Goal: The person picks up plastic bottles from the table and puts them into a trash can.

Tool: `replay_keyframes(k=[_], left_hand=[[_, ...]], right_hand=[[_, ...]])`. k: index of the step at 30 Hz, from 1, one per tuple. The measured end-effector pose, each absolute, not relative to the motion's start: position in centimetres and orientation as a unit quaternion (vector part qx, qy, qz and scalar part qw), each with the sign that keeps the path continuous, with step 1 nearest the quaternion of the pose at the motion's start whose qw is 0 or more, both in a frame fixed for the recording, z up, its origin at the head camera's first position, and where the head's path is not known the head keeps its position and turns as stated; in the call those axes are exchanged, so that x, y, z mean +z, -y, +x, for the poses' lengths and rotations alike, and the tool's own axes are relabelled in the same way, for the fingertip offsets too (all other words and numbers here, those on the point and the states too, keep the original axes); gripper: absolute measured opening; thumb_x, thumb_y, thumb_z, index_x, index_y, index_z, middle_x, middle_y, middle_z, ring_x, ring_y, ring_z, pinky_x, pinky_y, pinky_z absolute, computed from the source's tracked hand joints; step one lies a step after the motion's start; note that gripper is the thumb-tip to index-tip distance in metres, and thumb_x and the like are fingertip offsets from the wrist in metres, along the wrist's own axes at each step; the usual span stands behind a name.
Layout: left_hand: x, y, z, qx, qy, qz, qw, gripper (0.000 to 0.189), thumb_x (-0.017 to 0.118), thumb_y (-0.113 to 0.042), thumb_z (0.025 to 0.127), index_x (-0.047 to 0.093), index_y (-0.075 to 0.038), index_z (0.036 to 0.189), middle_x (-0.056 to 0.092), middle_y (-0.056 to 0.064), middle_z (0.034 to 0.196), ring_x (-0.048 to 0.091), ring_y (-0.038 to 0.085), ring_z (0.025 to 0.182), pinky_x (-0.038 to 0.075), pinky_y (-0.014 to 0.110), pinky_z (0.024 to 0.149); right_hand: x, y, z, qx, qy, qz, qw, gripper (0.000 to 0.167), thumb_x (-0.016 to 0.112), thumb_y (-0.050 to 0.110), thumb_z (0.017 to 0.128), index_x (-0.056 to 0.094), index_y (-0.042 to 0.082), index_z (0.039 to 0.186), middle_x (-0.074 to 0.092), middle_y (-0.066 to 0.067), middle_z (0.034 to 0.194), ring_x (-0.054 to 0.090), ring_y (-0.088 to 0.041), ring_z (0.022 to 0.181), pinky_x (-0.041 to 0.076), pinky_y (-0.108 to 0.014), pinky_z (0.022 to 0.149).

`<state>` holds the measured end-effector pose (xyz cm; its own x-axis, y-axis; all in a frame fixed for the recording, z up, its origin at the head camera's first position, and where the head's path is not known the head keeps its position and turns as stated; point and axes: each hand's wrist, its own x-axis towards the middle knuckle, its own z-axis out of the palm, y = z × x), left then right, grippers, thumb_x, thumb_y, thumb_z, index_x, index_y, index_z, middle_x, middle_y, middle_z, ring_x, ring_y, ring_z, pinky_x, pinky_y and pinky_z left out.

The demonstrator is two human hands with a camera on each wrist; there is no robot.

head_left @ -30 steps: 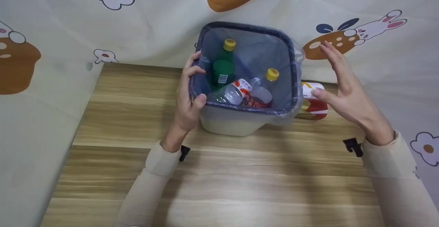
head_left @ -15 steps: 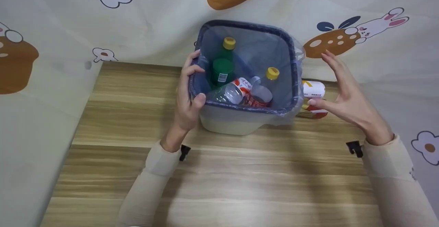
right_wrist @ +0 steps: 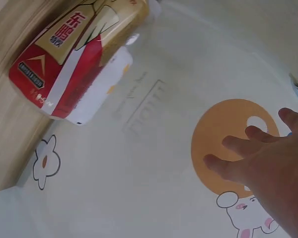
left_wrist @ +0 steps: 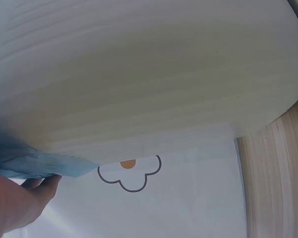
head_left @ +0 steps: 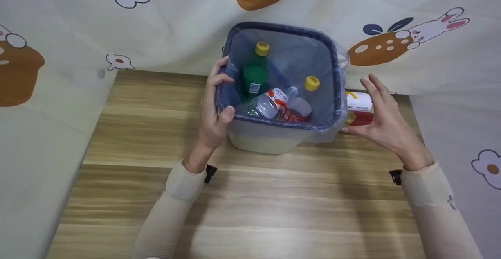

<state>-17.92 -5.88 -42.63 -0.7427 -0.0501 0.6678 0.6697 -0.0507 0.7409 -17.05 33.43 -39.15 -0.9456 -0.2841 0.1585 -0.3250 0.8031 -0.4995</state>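
Note:
A pale trash bin with a dark rim, lined with a clear plastic bag, stands on the wooden surface. My left hand grips its left rim, fingertips and thumb hooked over the edge. Inside are a green bottle with a yellow cap, a clear bottle with a red-and-white label, and another yellow-capped bottle. To the bin's right lies a red and gold labelled drink bottle beside a white one. My right hand hovers above them, its fingers spread and holding nothing.
A cream cloth printed with flowers and rabbits hangs behind the bin and on both sides. Bare wood-grain tabletop stretches in front of the bin. The bag's loose edge sticks out at the right rim.
My right hand has moved down and slightly left, closer to the bottles beside the bin. My left hand stays on the rim, and the bin has not moved.

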Motion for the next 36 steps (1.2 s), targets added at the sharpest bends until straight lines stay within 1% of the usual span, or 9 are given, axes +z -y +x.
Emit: replay_keyframes(k=[3, 9, 13, 19, 24, 29, 32, 34, 36], left_hand=[[-42.6, 5.9, -18.0, -0.681, 0.637, -0.245, 0.267, 0.067, 0.047, -0.064, 0.09, 0.048, -0.004, 0.121, 0.034, 0.013, 0.155, 0.029, 0.03, 0.145, 0.028, 0.05, 0.115], [-42.5, 5.9, -18.0, -0.68, 0.633, -0.25, 0.272, 0.066, 0.046, -0.063, 0.09, 0.048, -0.004, 0.121, 0.034, 0.012, 0.155, 0.03, 0.031, 0.144, 0.028, 0.051, 0.115], [-42.5, 5.9, -18.0, -0.68, 0.632, -0.253, 0.271, 0.066, 0.047, -0.062, 0.09, 0.048, -0.004, 0.121, 0.034, 0.012, 0.155, 0.03, 0.031, 0.144, 0.029, 0.051, 0.114], [-42.5, 6.0, -18.0, -0.68, 0.635, -0.25, 0.269, 0.069, 0.047, -0.063, 0.091, 0.048, -0.001, 0.121, 0.034, 0.013, 0.155, 0.03, 0.031, 0.144, 0.029, 0.05, 0.115], [-42.4, 6.0, -18.0, -0.683, 0.632, -0.25, 0.267, 0.072, 0.048, -0.063, 0.09, 0.047, 0.002, 0.12, 0.035, 0.011, 0.155, 0.03, 0.03, 0.144, 0.03, 0.05, 0.114], [-42.5, 5.9, -18.0, -0.684, 0.629, -0.252, 0.269, 0.073, 0.049, -0.064, 0.09, 0.047, 0.002, 0.12, 0.035, 0.01, 0.155, 0.03, 0.03, 0.144, 0.03, 0.05, 0.114], [-42.6, 5.9, -18.0, -0.686, 0.628, -0.251, 0.269, 0.071, 0.049, -0.064, 0.09, 0.048, -0.001, 0.121, 0.035, 0.01, 0.155, 0.031, 0.03, 0.144, 0.031, 0.05, 0.114], [-42.6, 5.8, -18.1, -0.687, 0.627, -0.252, 0.268, 0.072, 0.048, -0.064, 0.09, 0.047, 0.001, 0.12, 0.035, 0.011, 0.155, 0.031, 0.031, 0.144, 0.031, 0.05, 0.114], [-42.6, 5.8, -18.0, -0.687, 0.627, -0.252, 0.268, 0.073, 0.048, -0.064, 0.09, 0.046, 0.003, 0.12, 0.035, 0.011, 0.155, 0.03, 0.031, 0.144, 0.03, 0.05, 0.114]], right_hand=[[-39.5, -33.6, -17.1, 0.252, 0.953, 0.162, 0.044, 0.117, 0.095, 0.033, 0.064, 0.024, 0.026, 0.158, 0.013, -0.007, 0.165, 0.018, -0.047, 0.144, 0.013, -0.073, 0.109], [-40.5, -34.1, -17.3, 0.227, 0.958, 0.166, 0.048, 0.118, 0.094, 0.035, 0.064, 0.024, 0.021, 0.158, 0.014, -0.011, 0.164, 0.021, -0.046, 0.143, 0.011, -0.067, 0.113], [-41.7, -34.5, -17.4, 0.214, 0.963, 0.157, 0.036, 0.118, 0.094, 0.038, 0.065, 0.024, 0.018, 0.158, 0.015, -0.014, 0.164, 0.022, -0.046, 0.144, 0.009, -0.066, 0.114], [-43.8, -34.9, -17.5, 0.211, 0.968, 0.136, 0.006, 0.117, 0.092, 0.04, 0.067, 0.022, 0.022, 0.158, 0.013, -0.014, 0.163, 0.02, -0.052, 0.142, 0.011, -0.071, 0.111], [-45.3, -35.1, -17.6, 0.207, 0.967, 0.145, 0.002, 0.117, 0.092, 0.037, 0.067, 0.022, 0.017, 0.158, 0.016, -0.021, 0.161, 0.025, -0.052, 0.14, 0.008, -0.067, 0.114], [-45.9, -35.4, -17.6, 0.206, 0.968, 0.145, 0.011, 0.116, 0.093, 0.037, 0.065, 0.026, 0.016, 0.157, 0.02, -0.022, 0.16, 0.028, -0.053, 0.138, 0.012, -0.068, 0.112], [-46.2, -35.5, -17.5, 0.206, 0.966, 0.154, 0.019, 0.114, 0.094, 0.034, 0.065, 0.028, 0.015, 0.156, 0.024, -0.023, 0.157, 0.032, -0.051, 0.136, 0.018, -0.069, 0.11], [-46.4, -35.5, -17.5, 0.209, 0.963, 0.167, 0.031, 0.113, 0.095, 0.032, 0.063, 0.031, 0.013, 0.155, 0.03, -0.025, 0.153, 0.043, -0.047, 0.125, 0.025, -0.065, 0.106], [-46.7, -35.6, -17.5, 0.212, 0.96, 0.178, 0.039, 0.111, 0.096, 0.03, 0.063, 0.035, 0.012, 0.153, 0.035, -0.026, 0.149, 0.045, -0.046, 0.119, 0.029, -0.064, 0.102]])
